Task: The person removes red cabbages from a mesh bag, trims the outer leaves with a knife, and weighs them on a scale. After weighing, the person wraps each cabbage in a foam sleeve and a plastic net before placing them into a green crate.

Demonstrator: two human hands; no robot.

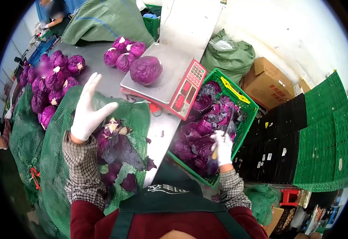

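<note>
My left hand, in a white glove, is raised with thumb and fingers spread and holds nothing. Below it, a trimmed red cabbage base with loose outer leaves lies on green mesh netting. My right hand, also gloved, is closed around a knife; its yellowish handle end shows below the fingers, and a dark blade seems to point away from me. Under that hand, a green crate is filled with purple cabbage leaves. One whole red cabbage sits on a red-framed weighing scale.
Several red cabbages are piled at the left, with a smaller group behind the scale. Green sacks stand at the back. A cardboard box and stacked black and green crates are at the right. Another person is far left.
</note>
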